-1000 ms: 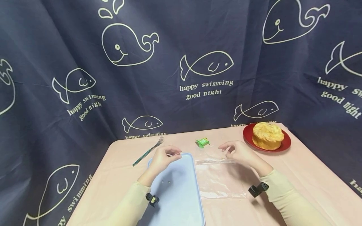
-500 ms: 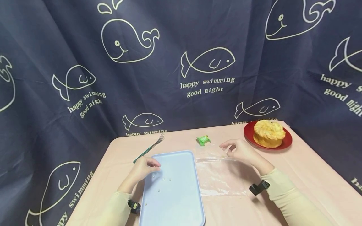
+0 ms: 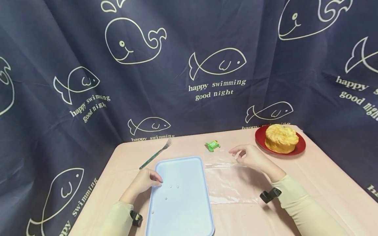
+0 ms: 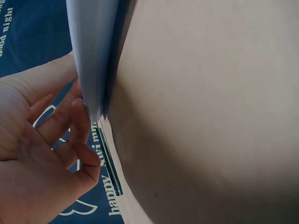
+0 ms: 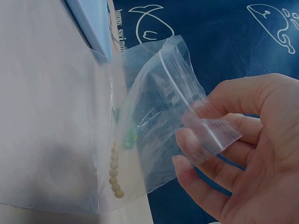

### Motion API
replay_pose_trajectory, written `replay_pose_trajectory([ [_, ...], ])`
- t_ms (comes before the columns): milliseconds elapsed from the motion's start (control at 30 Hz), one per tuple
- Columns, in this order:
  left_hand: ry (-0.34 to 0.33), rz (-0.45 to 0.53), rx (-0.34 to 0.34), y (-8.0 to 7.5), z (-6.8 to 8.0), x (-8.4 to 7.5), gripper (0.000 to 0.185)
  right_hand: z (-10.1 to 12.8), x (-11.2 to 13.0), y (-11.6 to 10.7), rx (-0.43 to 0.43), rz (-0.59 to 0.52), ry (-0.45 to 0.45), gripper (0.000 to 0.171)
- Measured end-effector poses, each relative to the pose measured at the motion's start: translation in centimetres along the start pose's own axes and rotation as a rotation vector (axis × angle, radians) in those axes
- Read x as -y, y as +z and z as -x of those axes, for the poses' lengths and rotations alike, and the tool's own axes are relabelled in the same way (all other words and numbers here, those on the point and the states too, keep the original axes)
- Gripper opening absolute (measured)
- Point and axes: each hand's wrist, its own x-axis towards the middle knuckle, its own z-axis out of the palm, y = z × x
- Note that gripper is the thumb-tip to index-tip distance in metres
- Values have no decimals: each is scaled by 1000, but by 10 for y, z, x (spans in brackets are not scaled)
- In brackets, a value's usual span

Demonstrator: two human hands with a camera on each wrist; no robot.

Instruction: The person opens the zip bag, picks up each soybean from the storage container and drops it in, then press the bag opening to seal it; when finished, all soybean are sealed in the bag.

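The left hand (image 3: 144, 181) is resting at the left rim of the blue tray (image 3: 189, 209), its fingers curled loosely and touching the rim; the left wrist view is showing the fingertips (image 4: 81, 119) against the tray's edge, holding nothing else; a few small beads (image 3: 173, 186) are lying loose on the tray, just beside those fingers.

The right hand (image 3: 251, 157) is holding up the mouth of a clear bag (image 3: 230, 183) that is lying on the pink table (image 3: 325, 190) just right of the tray; in the right wrist view the thumb and fingers (image 5: 196, 140) are pinching one corner of the zip strip, so the mouth is gaping only partly; a short row of beads (image 5: 115, 175) is sitting inside the bag near a side fold.

The risks I am judging from this: the bag is being held by one corner only, so the film could be sagging shut or slipping from the pinch; if the mouth is dipping, the beads inside could be rolling out onto the table; the loose beads are small and round, so a nudge of the tray by the left fingers could be sending them skittering toward the rim or over it; they are also hard to pinch singly, so one could be dropping between tray and bag.

A fork (image 3: 155, 154), a green wrapper (image 3: 212, 145) and a cake (image 3: 280, 138) on a red plate (image 3: 298, 149) are lying well apart from both hands.
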Motion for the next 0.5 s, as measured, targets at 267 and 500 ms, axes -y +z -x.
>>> replay_pose_trajectory([
  [267,18,-36,30,2,-3,0,13,1,1,-1,-7,-11,-7,36],
  [500,31,-30,0,1,-7,0,12,2,0,-2,3,-39,19,37],
])
